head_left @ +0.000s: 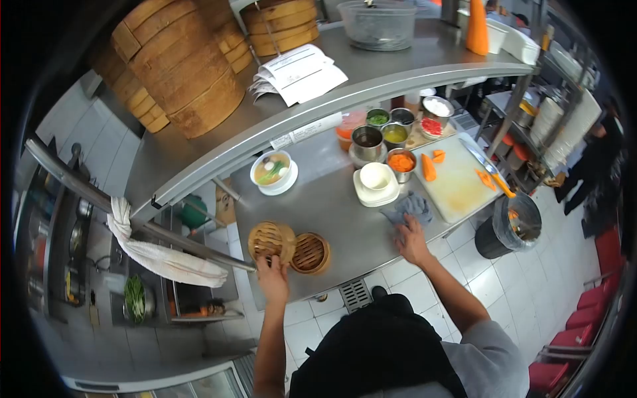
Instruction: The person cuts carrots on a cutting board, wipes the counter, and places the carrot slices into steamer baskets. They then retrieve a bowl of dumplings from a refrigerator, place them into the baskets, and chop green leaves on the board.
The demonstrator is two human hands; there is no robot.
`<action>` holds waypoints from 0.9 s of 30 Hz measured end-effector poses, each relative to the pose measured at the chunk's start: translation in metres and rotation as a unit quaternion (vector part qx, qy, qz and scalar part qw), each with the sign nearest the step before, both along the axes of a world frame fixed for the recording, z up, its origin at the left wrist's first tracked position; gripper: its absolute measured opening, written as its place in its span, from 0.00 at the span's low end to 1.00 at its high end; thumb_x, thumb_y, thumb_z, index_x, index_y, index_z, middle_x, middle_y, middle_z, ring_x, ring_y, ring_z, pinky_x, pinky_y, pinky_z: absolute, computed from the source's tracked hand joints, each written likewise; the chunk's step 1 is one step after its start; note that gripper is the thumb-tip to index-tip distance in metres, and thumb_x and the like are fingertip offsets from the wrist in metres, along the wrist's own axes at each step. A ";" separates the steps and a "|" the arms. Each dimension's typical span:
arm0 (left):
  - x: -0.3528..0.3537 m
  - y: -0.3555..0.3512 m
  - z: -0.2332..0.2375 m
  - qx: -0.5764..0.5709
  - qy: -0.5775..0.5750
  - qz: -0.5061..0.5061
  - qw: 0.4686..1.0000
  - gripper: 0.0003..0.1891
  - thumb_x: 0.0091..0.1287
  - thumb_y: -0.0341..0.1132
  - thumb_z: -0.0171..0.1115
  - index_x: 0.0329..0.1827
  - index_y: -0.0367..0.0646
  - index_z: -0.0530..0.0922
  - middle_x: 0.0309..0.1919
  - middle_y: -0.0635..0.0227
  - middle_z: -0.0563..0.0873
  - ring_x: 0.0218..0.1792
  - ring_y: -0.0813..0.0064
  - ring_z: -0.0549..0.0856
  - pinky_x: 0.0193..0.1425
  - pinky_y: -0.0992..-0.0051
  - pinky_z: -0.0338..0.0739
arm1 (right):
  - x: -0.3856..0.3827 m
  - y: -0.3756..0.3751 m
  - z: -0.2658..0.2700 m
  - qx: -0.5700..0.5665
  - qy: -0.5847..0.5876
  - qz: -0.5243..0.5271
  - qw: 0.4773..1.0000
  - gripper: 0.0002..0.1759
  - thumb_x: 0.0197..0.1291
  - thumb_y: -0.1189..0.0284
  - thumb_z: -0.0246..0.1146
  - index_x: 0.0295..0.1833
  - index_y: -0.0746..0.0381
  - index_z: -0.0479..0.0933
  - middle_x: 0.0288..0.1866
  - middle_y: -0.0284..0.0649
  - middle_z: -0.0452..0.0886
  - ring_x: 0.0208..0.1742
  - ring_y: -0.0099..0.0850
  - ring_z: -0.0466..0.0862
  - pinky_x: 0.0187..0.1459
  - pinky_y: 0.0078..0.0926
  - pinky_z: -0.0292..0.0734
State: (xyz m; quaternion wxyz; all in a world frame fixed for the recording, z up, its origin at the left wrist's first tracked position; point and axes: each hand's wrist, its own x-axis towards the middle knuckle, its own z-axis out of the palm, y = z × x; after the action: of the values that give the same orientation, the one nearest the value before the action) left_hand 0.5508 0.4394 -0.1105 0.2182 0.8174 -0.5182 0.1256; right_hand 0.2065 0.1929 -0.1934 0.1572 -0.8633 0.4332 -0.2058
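Observation:
My left hand is closed on the near rim of a small round bamboo steamer basket with a slatted base. A second bamboo steamer basket sits on the steel counter just right of it, its slats showing. My right hand has its fingers on the near edge of a crumpled grey-blue cloth and appears to grip it. Beyond the cloth, a small white bowl stands on stacked white plates. A white bowl of soup with green vegetables rests farther back on the left.
To the right lies a cutting board with carrot pieces and a knife. Several metal containers of ingredients, one with chopped carrot, stand behind. An overhead steel shelf holds tall steamers. A lined bin is at the right.

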 end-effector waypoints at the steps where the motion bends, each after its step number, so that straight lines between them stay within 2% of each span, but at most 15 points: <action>1: 0.007 0.001 -0.003 0.036 0.002 0.049 0.998 0.15 0.64 0.35 0.69 0.50 0.41 0.79 0.59 0.51 0.76 0.62 0.47 0.77 0.59 0.51 0.76 | 0.002 0.012 -0.009 0.016 -0.051 0.044 0.998 0.28 0.58 0.68 0.69 0.65 0.58 0.78 0.78 0.59 0.63 0.77 0.63 0.64 0.74 0.59 0.63; 2: 0.014 0.002 -0.008 0.071 0.003 0.096 0.993 0.13 0.66 0.37 0.66 0.50 0.43 0.79 0.59 0.51 0.76 0.63 0.48 0.77 0.58 0.51 0.77 | 0.005 0.021 -0.015 0.032 -0.102 0.086 0.991 0.28 0.57 0.70 0.70 0.64 0.59 0.78 0.77 0.59 0.65 0.75 0.62 0.67 0.74 0.55 0.65; 3: 0.023 0.005 -0.023 0.076 0.002 0.104 0.992 0.13 0.66 0.37 0.66 0.50 0.43 0.79 0.59 0.51 0.76 0.63 0.48 0.77 0.58 0.51 0.77 | 0.018 0.037 -0.001 0.051 -0.095 0.119 0.987 0.29 0.56 0.72 0.70 0.65 0.58 0.77 0.74 0.58 0.68 0.73 0.59 0.70 0.74 0.51 0.68; 5: 0.035 0.013 -0.065 0.165 -0.047 0.125 0.977 0.13 0.69 0.37 0.63 0.53 0.46 0.80 0.61 0.50 0.77 0.65 0.50 0.77 0.60 0.49 0.77 | 0.051 0.057 -0.001 0.076 -0.121 0.238 0.961 0.31 0.58 0.73 0.69 0.69 0.57 0.75 0.73 0.57 0.69 0.73 0.57 0.70 0.73 0.50 0.69; 8: 0.016 0.012 -0.086 0.211 -0.063 0.146 0.964 0.13 0.70 0.38 0.60 0.55 0.48 0.80 0.63 0.50 0.77 0.66 0.52 0.77 0.62 0.48 0.76 | 0.105 0.075 0.044 0.067 -0.097 0.342 0.932 0.32 0.58 0.68 0.73 0.69 0.55 0.76 0.81 0.55 0.57 0.78 0.62 0.62 0.73 0.56 0.67; 13: -0.028 -0.008 -0.060 0.248 -0.009 0.123 0.961 0.15 0.69 0.36 0.61 0.58 0.47 0.80 0.64 0.52 0.76 0.65 0.52 0.77 0.62 0.49 0.75 | 0.141 0.048 0.000 0.011 -0.071 0.315 0.946 0.27 0.57 0.62 0.75 0.62 0.57 0.80 0.84 0.56 0.50 0.79 0.66 0.58 0.74 0.58 0.66; 15: -0.034 -0.005 -0.046 0.170 0.129 0.043 0.976 0.16 0.70 0.34 0.61 0.59 0.43 0.79 0.61 0.52 0.77 0.61 0.51 0.79 0.61 0.52 0.76 | 0.128 0.029 -0.006 0.020 -0.077 0.306 0.949 0.25 0.57 0.61 0.75 0.59 0.58 0.82 0.85 0.56 0.49 0.79 0.66 0.57 0.74 0.58 0.66; 16: -0.034 -0.003 -0.039 0.058 0.203 0.028 0.977 0.16 0.69 0.33 0.62 0.59 0.40 0.78 0.58 0.52 0.78 0.58 0.47 0.79 0.61 0.55 0.76 | 0.117 0.020 -0.005 0.037 -0.075 0.300 0.950 0.24 0.57 0.61 0.75 0.57 0.58 0.82 0.84 0.57 0.49 0.79 0.66 0.58 0.73 0.58 0.66; 17: -0.026 -0.001 -0.039 0.060 0.209 0.034 0.976 0.16 0.69 0.33 0.62 0.59 0.40 0.78 0.58 0.52 0.78 0.58 0.47 0.79 0.61 0.55 0.76 | 0.111 0.012 0.003 0.054 -0.074 0.294 0.951 0.22 0.57 0.61 0.75 0.55 0.59 0.82 0.84 0.57 0.49 0.79 0.66 0.58 0.73 0.58 0.66; 19: 0.000 0.007 -0.041 -0.041 0.241 0.124 0.962 0.17 0.69 0.33 0.64 0.59 0.39 0.78 0.55 0.51 0.79 0.58 0.44 0.79 0.61 0.55 0.77 | 0.107 0.005 0.026 0.036 -0.082 0.278 0.956 0.20 0.57 0.65 0.75 0.54 0.60 0.82 0.83 0.57 0.53 0.77 0.65 0.61 0.72 0.58 0.67; 21: 0.021 0.000 -0.041 -0.035 0.201 0.161 0.966 0.21 0.66 0.34 0.68 0.60 0.39 0.77 0.53 0.50 0.82 0.56 0.43 0.82 0.58 0.51 0.78 | 0.112 0.002 0.045 0.015 -0.089 0.258 0.962 0.19 0.58 0.68 0.74 0.54 0.60 0.83 0.82 0.57 0.56 0.75 0.65 0.64 0.72 0.58 0.67; 23: 0.041 -0.013 -0.033 0.141 0.240 0.154 0.948 0.22 0.63 0.35 0.71 0.59 0.39 0.76 0.50 0.49 0.85 0.52 0.43 0.85 0.54 0.49 0.80 | 0.137 -0.005 0.063 0.009 -0.161 0.281 0.946 0.18 0.59 0.71 0.73 0.54 0.61 0.82 0.78 0.56 0.63 0.75 0.60 0.68 0.72 0.52 0.69; 24: 0.051 -0.015 -0.043 0.122 0.220 0.104 0.962 0.21 0.66 0.39 0.68 0.57 0.40 0.75 0.44 0.49 0.87 0.44 0.43 0.87 0.49 0.48 0.81 | 0.154 -0.007 0.067 0.003 -0.162 0.280 0.946 0.18 0.59 0.71 0.73 0.54 0.61 0.82 0.78 0.56 0.63 0.75 0.60 0.68 0.72 0.52 0.69; 25: 0.059 -0.019 -0.050 0.117 0.216 0.099 0.964 0.21 0.66 0.39 0.68 0.57 0.40 0.75 0.44 0.49 0.87 0.44 0.43 0.87 0.49 0.48 0.81 | 0.172 -0.010 0.070 0.038 -0.175 0.271 0.946 0.17 0.61 0.69 0.71 0.54 0.63 0.81 0.74 0.57 0.67 0.71 0.57 0.72 0.69 0.50 0.71; 27: 0.069 -0.027 -0.061 0.242 0.158 0.110 0.951 0.18 0.69 0.42 0.63 0.55 0.41 0.76 0.38 0.50 0.88 0.39 0.42 0.88 0.44 0.48 0.82 | 0.207 -0.020 0.083 0.067 -0.195 0.250 0.946 0.17 0.63 0.68 0.69 0.54 0.64 0.81 0.70 0.59 0.72 0.66 0.55 0.75 0.66 0.48 0.73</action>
State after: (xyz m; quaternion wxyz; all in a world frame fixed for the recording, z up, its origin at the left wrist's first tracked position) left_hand 0.6198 0.4121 -0.1712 0.0784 0.9068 -0.3990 -0.1112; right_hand 0.4140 0.1733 -0.1101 0.3424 -0.8744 0.1772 -0.2947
